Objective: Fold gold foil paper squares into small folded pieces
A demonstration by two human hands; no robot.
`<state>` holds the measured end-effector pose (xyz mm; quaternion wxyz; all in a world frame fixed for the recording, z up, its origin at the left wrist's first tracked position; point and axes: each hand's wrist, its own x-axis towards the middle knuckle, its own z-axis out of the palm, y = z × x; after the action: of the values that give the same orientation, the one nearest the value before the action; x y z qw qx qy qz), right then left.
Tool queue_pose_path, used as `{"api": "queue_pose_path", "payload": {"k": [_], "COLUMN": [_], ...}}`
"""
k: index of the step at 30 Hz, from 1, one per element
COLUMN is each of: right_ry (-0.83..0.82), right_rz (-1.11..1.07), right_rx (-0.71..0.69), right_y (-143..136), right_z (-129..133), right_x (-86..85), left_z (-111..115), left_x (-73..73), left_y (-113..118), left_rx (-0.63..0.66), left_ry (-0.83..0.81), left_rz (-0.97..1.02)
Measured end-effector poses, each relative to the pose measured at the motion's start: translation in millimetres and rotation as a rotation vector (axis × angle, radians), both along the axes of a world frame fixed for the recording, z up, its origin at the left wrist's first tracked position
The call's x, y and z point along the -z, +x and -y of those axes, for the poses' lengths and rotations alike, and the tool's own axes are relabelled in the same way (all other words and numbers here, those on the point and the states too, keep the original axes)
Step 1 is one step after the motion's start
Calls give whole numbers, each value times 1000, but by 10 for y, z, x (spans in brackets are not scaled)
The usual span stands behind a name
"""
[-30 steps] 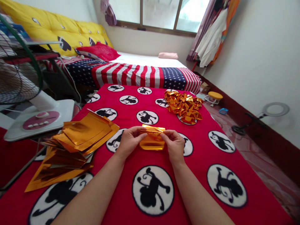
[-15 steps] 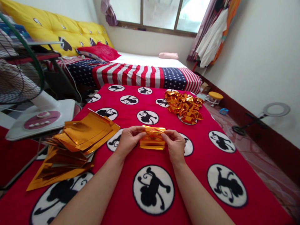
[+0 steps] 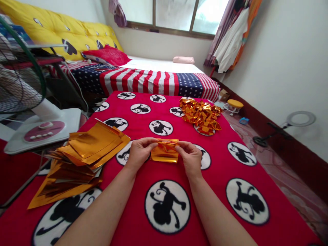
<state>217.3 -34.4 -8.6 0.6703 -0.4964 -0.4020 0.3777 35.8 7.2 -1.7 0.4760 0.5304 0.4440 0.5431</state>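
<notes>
A sheet of shiny gold foil paper [image 3: 164, 153], folded along its far edge, is held above the red cloth [image 3: 123, 208] with its monkey print. My left hand [image 3: 139, 152] pinches its left end between thumb and fingers. The right end is pinched the same way by my right hand [image 3: 190, 156]. To the left lies a loose stack of flat gold foil sheets [image 3: 94, 143]. Farther off on the right is a heap of folded gold foil pieces [image 3: 201, 114]. My fingertips partly cover the paper's folded edge.
At the left, a white fan base [image 3: 48, 128] stands beside the cloth-covered surface. Beyond its far edge is a bed with a striped, starred cover [image 3: 143, 82]. A yellow stool [image 3: 235, 103] and a ring light [image 3: 301, 118] stand on the floor to the right.
Both hands keep their pinch on the foil paper. The paper's near flap has shifted slightly left and its surface looks smoother. The whole view has moved a little.
</notes>
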Motion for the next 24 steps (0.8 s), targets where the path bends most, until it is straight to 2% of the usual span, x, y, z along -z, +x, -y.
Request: {"api": "queue_pose_path", "payload": {"k": [18,24], "right_ry": [-6,8], "right_rz": [-32,-27], "right_rx": [16,-1], "right_y": [1,0], "right_z": [18,12], "right_x": [-38,-7], "left_z": [-15,-25], "left_x": [25,58], "left_y": [-18,-34], "left_rx": [25,4], "left_ry": [19,106], "left_rz": [-35,-117]}}
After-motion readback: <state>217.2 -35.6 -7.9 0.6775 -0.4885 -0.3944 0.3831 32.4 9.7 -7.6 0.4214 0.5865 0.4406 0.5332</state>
